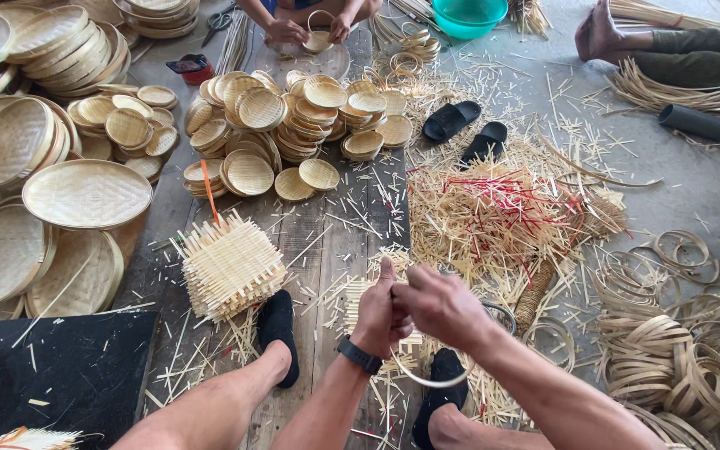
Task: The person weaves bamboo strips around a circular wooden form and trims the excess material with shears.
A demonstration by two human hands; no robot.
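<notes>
My left hand (379, 313) and my right hand (437, 303) meet low in the middle of the head view. Together they grip a thin bamboo hoop (428, 381) with a small woven bamboo mat (361, 300) pressed into it; the mat is mostly hidden behind the fingers. A dark watch (358, 356) sits on my left wrist. My feet in black socks (277, 323) rest on the plank floor on either side. A stack of square woven mats (231, 265) lies just left of my hands.
Piles of small round woven trays (293, 117) and large trays (85, 193) fill the left. Bamboo offcuts (493, 212) and loose hoops (668, 342) lie to the right. Black slippers (464, 129), a teal basin (468, 17), another person's hands (314, 32) and someone's foot (600, 32) are beyond.
</notes>
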